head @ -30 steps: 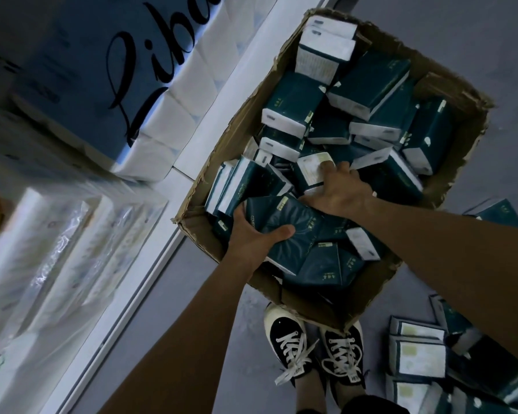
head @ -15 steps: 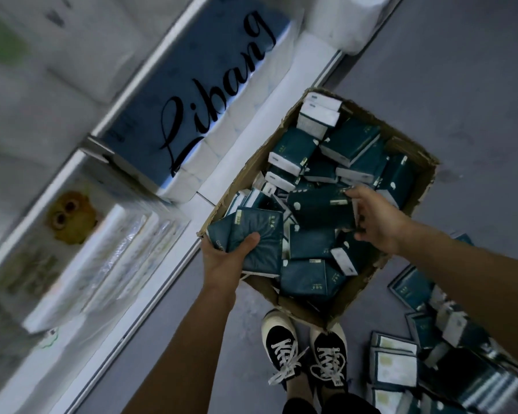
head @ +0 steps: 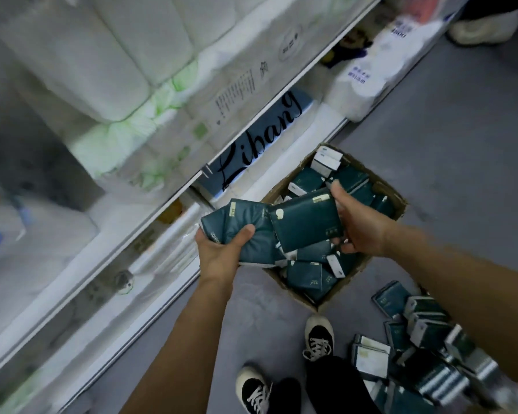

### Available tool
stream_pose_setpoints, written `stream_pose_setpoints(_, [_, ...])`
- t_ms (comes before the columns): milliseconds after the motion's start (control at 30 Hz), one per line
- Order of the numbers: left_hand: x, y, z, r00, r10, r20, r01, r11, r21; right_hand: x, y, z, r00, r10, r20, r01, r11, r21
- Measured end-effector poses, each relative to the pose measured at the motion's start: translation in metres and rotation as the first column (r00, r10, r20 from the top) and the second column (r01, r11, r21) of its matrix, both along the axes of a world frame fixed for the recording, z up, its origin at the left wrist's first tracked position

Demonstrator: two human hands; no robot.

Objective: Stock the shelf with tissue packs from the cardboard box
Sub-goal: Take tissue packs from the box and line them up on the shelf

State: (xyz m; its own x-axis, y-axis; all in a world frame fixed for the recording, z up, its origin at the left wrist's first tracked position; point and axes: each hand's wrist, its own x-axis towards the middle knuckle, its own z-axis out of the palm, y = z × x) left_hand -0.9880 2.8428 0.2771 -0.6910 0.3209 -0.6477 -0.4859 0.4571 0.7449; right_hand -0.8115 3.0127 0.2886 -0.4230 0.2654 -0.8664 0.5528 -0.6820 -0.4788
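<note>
While both hands grip tissue packs (head: 305, 224) above cardboard box (head: 399, 201), left hand (head: 222, 252), right hand (head: 359, 225), shelf edge (head: 150, 216) just beside.

Dim, motion-blurred, perhaps edge-warped.

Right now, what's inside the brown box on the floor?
The cardboard box holds many dark green tissue packs lying in a jumble, some showing white ends. Both hands and the packs they hold cover the middle, so the packs beneath and the box's bottom cannot be seen.
</note>
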Motion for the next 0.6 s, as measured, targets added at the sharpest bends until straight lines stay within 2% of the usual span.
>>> stream_pose_setpoints(167, [-0.011, -0.040, 0.047, 0.999, 0.026, 0.019, -0.026, 0.999, 0.026, -0.019, -0.029, 0.053, 0.993, 0.117, 0.023, -0.119, 0.987, 0.108])
stream_pose_setpoints(333, [-0.012, -0.102, 0.096, 0.998, 0.053, 0.030, -0.055, 0.996, 0.069, -0.028, -0.081, 0.098, 0.972, 0.205, -0.117, -0.189, 0.973, 0.132])
stream_pose_setpoints(600, [-0.039, -0.250, 0.197, 0.981, 0.174, -0.084, -0.157, 0.972, 0.176, -0.062, -0.188, 0.199, 0.929, 0.290, -0.232, -0.188, 0.906, 0.380])
